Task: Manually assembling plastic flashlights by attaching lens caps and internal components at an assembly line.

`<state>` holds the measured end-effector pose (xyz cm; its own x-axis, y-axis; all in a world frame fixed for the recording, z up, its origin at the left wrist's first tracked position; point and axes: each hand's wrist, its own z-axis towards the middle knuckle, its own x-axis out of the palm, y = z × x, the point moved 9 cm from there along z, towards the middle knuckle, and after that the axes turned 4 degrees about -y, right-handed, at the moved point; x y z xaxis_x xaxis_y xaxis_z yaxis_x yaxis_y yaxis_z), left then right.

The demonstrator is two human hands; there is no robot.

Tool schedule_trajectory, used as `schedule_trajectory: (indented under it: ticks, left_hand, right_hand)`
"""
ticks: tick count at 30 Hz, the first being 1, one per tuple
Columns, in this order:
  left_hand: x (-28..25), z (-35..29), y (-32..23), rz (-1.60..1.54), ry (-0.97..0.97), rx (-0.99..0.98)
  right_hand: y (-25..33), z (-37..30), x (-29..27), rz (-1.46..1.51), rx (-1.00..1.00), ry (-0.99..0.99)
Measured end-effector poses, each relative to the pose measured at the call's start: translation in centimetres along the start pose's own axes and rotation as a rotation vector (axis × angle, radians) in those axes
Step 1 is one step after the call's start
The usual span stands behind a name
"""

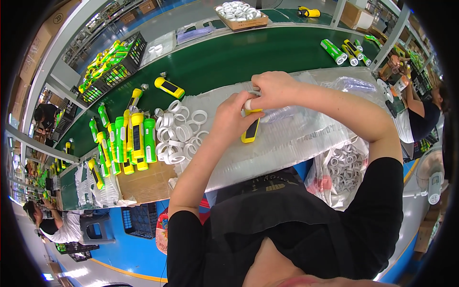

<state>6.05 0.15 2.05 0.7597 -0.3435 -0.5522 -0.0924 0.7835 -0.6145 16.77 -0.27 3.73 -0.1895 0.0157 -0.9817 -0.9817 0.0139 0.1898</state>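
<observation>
A yellow flashlight [250, 132] with a dark panel is held upright over the plastic-covered bench, its body pointing toward me. My left hand [232, 115] is closed around its upper part from the left. At its head end my right hand [275, 90] is closed, fingers curled over a white ring [255, 92], mostly hidden by the fingers. Left of my left forearm lies a pile of loose white rings [179, 129]. Beside it, several green and yellow flashlights [137, 136] lie side by side, some with dark panels.
A green conveyor belt [248, 50] runs behind the bench, carrying a yellow flashlight [169, 88] and more at the right. A black crate [129, 60] of flashlights stands far left, a box of rings [244, 24] at the back. A bag of rings [340, 172] hangs near my right side. Co-workers sit at both sides.
</observation>
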Motion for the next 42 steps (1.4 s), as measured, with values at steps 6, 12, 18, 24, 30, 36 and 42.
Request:
schedule_trajectory:
  ticks: [6, 12, 18, 24, 30, 36, 42]
  left_hand:
    - [-0.4, -0.6, -1.2, 0.071, -0.092, 0.077]
    - [-0.4, -0.3, -0.2, 0.023, -0.112, 0.047]
    - [-0.5, -1.0, -1.0, 0.125, -0.158, 0.094]
    - [-0.5, -0.8, -0.5, 0.14, -0.212, 0.081]
    - [-0.4, -0.8, -0.6, 0.052, -0.218, 0.115]
    - [-0.5, -0.7, 0.0, 0.062, -0.18, 0.033]
    - [-0.6, -0.7, 0.1, 0.043, -0.182, 0.044]
  right_hand:
    - [1.4, -1.1, 0.0, 0.23, -0.307, 0.1]
    - [0.5, -0.4, -0.2, 0.118, 0.032, -0.007]
    - [0.5, -0.4, 0.4, 0.369, -0.256, 0.0]
    - [-0.2, -0.8, -0.7, 0.233, 0.007, -0.061]
    - [0.5, -1.1, -1.0, 0.048, -0.067, -0.039]
    - [2.6, -1.0, -1.9, 0.406, -0.563, -0.08]
    - [0.1, 0.1, -0.4, 0.132, -0.13, 0.013]
